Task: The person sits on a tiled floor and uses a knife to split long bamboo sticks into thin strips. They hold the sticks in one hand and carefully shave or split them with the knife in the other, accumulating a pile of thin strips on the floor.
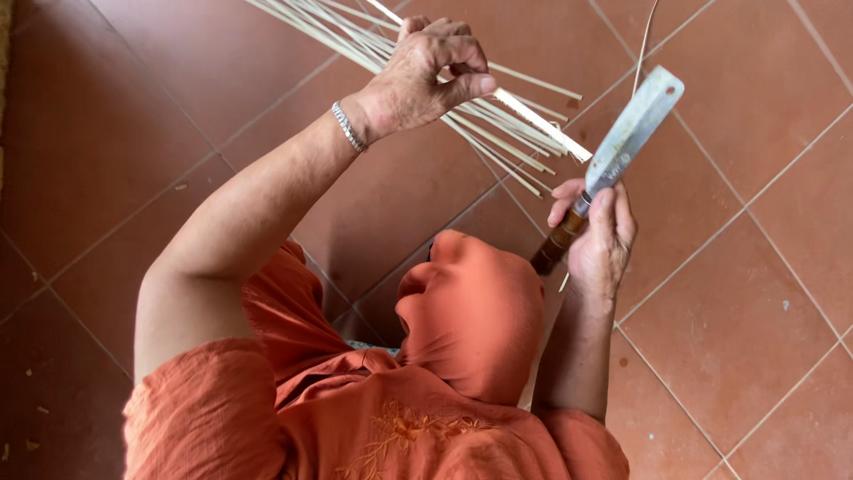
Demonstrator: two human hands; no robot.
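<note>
Thin pale bamboo strips [462, 98], already split, fan out from my left hand [426, 71], which grips the bundle. My right hand [600, 236], just below its loose ends, clasps a broad-bladed knife [626, 138], blade raised beside them; no strip meets the edge yet. Terracotta floor tiles [755, 293] lie beneath.

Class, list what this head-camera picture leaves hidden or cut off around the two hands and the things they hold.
- Bundle of thin pale bamboo strips: far ends cut off by the top edge; the gripped stretch hidden by the left hand.
- Broad steel knife with brown wooden handle: handle mostly covered by the right hand.
- Lap: hidden by orange cloth.
</note>
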